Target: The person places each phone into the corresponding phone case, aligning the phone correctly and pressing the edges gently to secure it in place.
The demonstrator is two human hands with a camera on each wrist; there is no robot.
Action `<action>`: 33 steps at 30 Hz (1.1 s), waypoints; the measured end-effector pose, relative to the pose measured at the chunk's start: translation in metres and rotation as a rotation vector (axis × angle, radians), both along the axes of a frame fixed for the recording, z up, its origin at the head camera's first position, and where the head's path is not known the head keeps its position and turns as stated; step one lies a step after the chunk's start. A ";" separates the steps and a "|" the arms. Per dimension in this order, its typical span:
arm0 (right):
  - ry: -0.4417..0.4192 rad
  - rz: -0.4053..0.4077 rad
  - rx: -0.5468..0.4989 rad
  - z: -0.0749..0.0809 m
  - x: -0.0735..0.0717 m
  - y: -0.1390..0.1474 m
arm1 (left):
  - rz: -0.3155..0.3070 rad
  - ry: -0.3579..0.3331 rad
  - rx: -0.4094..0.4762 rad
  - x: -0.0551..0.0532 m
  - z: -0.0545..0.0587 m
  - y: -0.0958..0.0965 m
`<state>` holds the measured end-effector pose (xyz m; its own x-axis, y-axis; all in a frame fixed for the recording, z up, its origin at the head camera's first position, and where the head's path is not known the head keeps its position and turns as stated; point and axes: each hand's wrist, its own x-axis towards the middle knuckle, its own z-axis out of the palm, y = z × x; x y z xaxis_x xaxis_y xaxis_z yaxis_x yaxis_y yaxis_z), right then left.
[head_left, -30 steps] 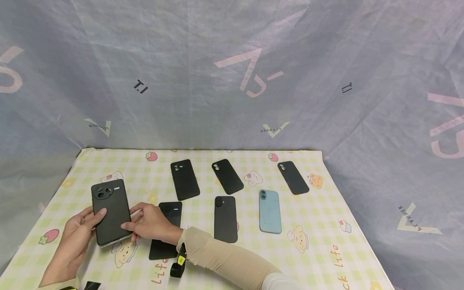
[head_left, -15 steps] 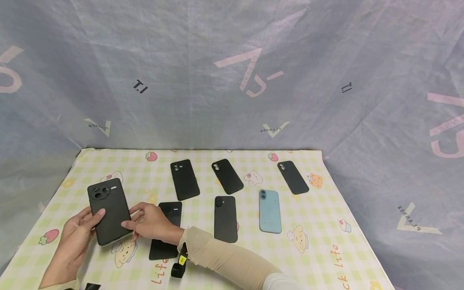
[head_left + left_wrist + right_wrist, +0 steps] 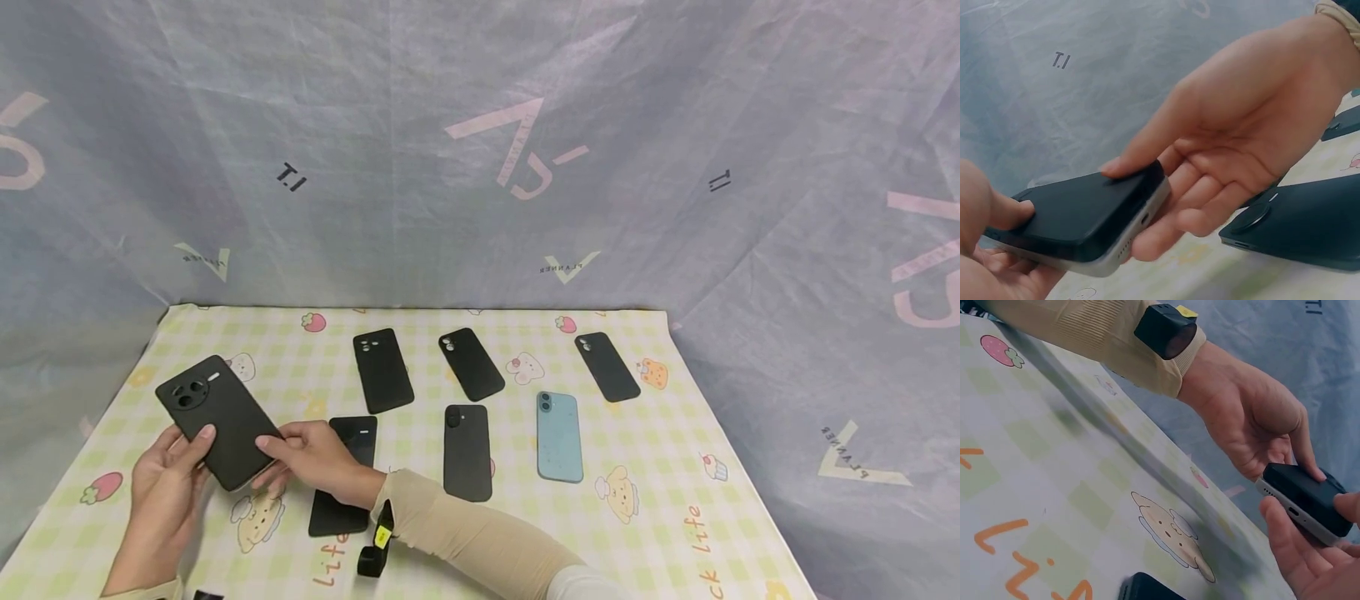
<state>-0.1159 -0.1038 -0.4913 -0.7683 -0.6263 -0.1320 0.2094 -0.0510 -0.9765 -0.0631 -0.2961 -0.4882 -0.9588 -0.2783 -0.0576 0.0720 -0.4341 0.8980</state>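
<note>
Well, there it was at the left of the table: a matte black phone case with a round camera ring (image 3: 228,417), tilted above the green-and-white checked cloth (image 3: 660,533), with a silver-edged phone (image 3: 1110,265) beneath it. The left hand (image 3: 161,483) gripped one long side, thumb across the case's back; the right hand (image 3: 318,458) pinched near the lower corner, thumb on top, fingers underneath. Along the bottom the pale edge showed below the black, port and speaker holes bared, so the fit looked incomplete there!

Trouble could come quickly, by the look of it: uneven pressure from the right thumb might cock the case, lifting one corner as another went down. Too hard a squeeze could send the smooth phone slipping out, perhaps onto the flat black phone with a dark camera disc (image 3: 337,512) lying under the line of the right wrist. The pale blue phone (image 3: 559,437) sat well apart.

Much stayed out of sight: the held phone's front faced down, the left fingertips were mostly masked, the left forearm was cut off at the frame's edge, and whether the camera end was snapped home, nobody could tell
</note>
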 end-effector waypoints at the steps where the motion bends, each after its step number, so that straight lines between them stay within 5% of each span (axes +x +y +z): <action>1: 0.005 0.003 -0.013 0.000 -0.001 0.001 | 0.000 0.008 0.006 0.000 0.000 0.001; 23: 0.025 0.146 -0.043 0.005 -0.019 0.010 | 0.006 0.071 0.044 -0.006 0.002 0.004; 33: 0.037 0.199 0.004 0.005 -0.023 0.020 | -0.055 0.031 0.020 0.007 0.000 -0.012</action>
<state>-0.1387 -0.0842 -0.4861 -0.6338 -0.7658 -0.1088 0.1793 -0.0086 -0.9838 -0.0562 -0.3085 -0.4885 -0.9739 -0.2247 -0.0327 0.0754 -0.4556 0.8870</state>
